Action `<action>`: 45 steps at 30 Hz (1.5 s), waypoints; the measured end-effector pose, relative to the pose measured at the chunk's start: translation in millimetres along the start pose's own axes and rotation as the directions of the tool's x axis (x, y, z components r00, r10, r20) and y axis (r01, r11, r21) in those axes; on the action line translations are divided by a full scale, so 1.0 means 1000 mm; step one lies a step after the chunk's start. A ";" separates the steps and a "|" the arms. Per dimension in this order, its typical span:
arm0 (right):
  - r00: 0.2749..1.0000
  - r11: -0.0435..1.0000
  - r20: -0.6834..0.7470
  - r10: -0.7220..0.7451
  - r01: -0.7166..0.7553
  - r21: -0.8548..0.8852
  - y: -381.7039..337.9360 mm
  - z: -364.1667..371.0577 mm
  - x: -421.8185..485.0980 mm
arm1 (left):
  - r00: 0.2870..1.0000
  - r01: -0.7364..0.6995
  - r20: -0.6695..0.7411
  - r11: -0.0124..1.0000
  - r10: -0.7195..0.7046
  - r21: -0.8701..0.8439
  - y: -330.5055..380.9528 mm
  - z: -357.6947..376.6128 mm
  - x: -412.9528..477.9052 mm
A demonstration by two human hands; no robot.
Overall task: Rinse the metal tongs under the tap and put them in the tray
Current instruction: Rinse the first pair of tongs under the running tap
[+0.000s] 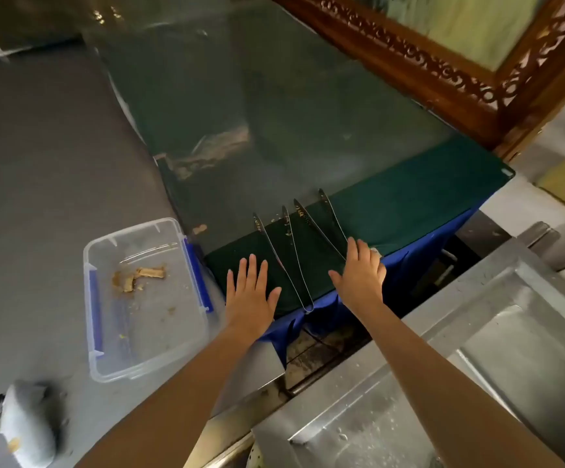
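Nearest, at the right, a wet steel basin [476, 383]; no tap in view, and no telling for certain which vessel is meant as the tray. To the left, on the grey table, a clear plastic box [129, 230] with crumbs inside.

Next, the left hand [250, 295], flat on the green cloth [409, 204], grip apart, clasping nothing. Beside it the right hand [363, 271], fingers straight as well, grip apart, laid over the joined end of the farther tongs [318, 228]. Clamped on nothing yet. Something pale tucked under that palm, too hidden to name.

Between the hands, the nearer tongs [295, 265], with the looped end right at the table's lip above the blue skirt [328, 309].

Main risk, judging from that: a careless sweep of either wrist knocking the loop over the lip and into the dark gap before the basin. Also likely: thin, springy arms skidding on the cloth under a flat palm instead of lifting. Better to pinch near the loop than to press. Risk too of snagging one pair on the other, tips lying close together near the glass sheet [274, 113].

Farthest, a carved wooden frame [443, 72], well apart from it all.
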State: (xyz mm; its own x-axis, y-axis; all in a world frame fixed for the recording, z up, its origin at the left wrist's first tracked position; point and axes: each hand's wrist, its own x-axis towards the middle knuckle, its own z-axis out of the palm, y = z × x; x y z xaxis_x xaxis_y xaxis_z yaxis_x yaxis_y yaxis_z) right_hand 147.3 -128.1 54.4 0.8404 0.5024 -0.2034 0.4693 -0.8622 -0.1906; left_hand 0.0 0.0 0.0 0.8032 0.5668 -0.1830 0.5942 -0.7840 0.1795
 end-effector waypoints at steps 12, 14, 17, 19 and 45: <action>0.989 0.988 -0.077 0.127 -0.120 0.095 -0.002 0.017 0.027 | 0.998 -0.005 -0.062 0.998 0.009 0.058 -0.005 0.014 0.002; 0.987 0.986 -0.093 0.127 -0.116 0.116 -0.002 0.017 0.026 | 0.999 -0.007 -0.053 0.999 0.010 0.054 -0.005 0.013 0.003; 0.982 0.973 -0.111 0.151 -0.129 0.191 0.000 0.015 0.020 | 1.000 -0.012 -0.020 0.999 0.013 0.051 -0.005 0.010 0.003; 0.978 0.952 -0.120 0.170 -0.132 0.276 0.001 0.011 0.012 | 1.000 -0.008 0.004 1.000 0.008 -0.009 -0.004 0.002 0.004; 0.901 0.512 -0.234 0.365 0.015 0.859 0.187 -0.140 -0.196 | 0.676 0.468 0.112 -0.307 0.728 -0.828 0.318 -0.132 -0.065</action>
State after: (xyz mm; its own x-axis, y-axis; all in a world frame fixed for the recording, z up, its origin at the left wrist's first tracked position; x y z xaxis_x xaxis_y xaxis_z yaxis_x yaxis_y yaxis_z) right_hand 108.0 -396.8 192.8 0.9920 0.1227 -0.0283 0.0204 -0.3787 -0.9253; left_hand 142.1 -253.1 196.7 0.9711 -0.2162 -0.1015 0.2284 0.7158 0.6599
